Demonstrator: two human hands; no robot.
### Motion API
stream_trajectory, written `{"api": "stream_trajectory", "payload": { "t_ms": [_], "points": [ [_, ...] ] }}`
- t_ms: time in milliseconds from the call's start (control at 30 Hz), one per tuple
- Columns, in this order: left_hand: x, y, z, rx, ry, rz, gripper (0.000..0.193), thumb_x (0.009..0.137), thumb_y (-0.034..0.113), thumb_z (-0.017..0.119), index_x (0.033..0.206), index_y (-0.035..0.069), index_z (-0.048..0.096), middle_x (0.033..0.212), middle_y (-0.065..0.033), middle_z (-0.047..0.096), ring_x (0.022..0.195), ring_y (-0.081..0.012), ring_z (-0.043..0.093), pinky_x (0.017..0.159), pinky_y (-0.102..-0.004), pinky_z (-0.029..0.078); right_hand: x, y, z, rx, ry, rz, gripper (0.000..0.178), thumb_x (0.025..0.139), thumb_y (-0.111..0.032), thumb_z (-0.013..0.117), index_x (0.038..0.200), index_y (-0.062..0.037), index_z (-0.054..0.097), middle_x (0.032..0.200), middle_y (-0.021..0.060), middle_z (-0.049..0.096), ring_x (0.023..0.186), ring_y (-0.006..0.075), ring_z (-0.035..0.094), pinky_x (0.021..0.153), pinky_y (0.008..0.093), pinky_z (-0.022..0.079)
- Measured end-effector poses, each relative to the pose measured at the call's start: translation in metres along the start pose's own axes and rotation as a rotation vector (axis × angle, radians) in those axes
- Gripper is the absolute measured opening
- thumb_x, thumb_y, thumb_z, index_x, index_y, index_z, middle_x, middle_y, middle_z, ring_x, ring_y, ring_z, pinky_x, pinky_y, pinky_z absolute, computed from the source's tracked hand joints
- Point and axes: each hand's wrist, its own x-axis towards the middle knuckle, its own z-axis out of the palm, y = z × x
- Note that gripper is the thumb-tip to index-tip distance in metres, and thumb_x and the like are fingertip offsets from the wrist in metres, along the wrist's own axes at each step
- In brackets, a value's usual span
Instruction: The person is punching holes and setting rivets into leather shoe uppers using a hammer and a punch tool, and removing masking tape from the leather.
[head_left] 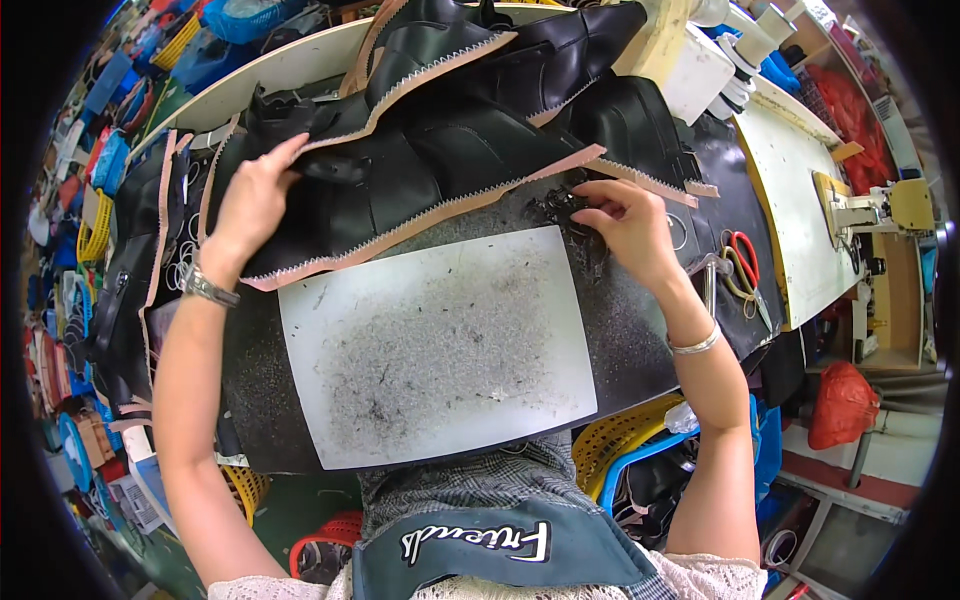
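Several black leather boot uppers with zigzag-stitched, pinkish-tan edges lie heaped across the far side of the dark worktop. At the left of the heap, my left hand reaches onto a leather upper, its fingers closed at the edge beside a dark strap-like part. Some of its fingers are hidden. On the right, my right hand has thumb and forefinger bent together at a small pile of shiny black pieces. What exactly sits between those fingertips is too small to tell. A white board, speckled with dark scraps, lies between my forearms.
Red-handled scissors and a metal rod lie right of my right wrist. More black uppers hang at the left edge. A white machine stands far right. Yellow and blue baskets are below the worktop edge.
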Motion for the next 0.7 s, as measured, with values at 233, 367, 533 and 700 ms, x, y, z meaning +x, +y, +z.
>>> {"api": "stream_trajectory", "payload": {
  "t_ms": [233,367,533,700],
  "points": [
    [-0.007,0.036,-0.120,0.137,0.684,0.207,0.025,0.094,0.002,0.059,0.116,0.005,0.070,0.107,-0.0114,0.073,0.092,-0.0125,0.068,0.084,-0.0245,0.052,-0.004,0.012,-0.004,0.263,0.045,0.106,0.013,0.081,0.001,0.072,0.093,0.0036,0.070,0.081,0.0082,0.072,0.069,0.0092,0.064,0.064,0.0235,0.051],
    [-0.065,0.133,-0.130,0.405,0.472,0.350,0.030,0.086,-0.002,0.063,0.114,0.006,0.072,0.096,-0.0077,0.071,0.077,-0.0171,0.065,0.073,-0.0256,0.053,-0.012,0.015,-0.018,0.229,0.086,0.145,0.012,0.079,0.001,0.073,0.091,0.0027,0.069,0.078,0.0059,0.068,0.066,0.0091,0.060,0.063,0.0234,0.049],
    [-0.173,0.179,-0.061,0.408,-0.310,0.234,0.049,0.075,0.020,0.076,0.121,0.004,0.067,0.081,-0.0072,0.053,0.063,-0.0205,0.054,0.055,-0.0305,0.045,-0.007,-0.002,-0.002,0.048,0.024,-0.120,0.014,0.076,0.001,0.073,0.090,-0.0006,0.070,0.083,0.0095,0.064,0.070,0.0195,0.062,0.065,0.0289,0.050],
    [-0.158,0.166,-0.078,-0.368,-0.432,0.165,0.058,0.064,0.023,0.086,0.114,0.002,0.066,0.111,-0.0145,0.062,0.100,-0.0316,0.059,0.089,-0.0384,0.047,-0.016,-0.004,-0.015,0.033,0.046,-0.086,0.013,0.075,0.002,0.073,0.088,0.0012,0.070,0.082,0.0119,0.064,0.071,0.0239,0.065,0.066,0.0307,0.051]
  ]
}}
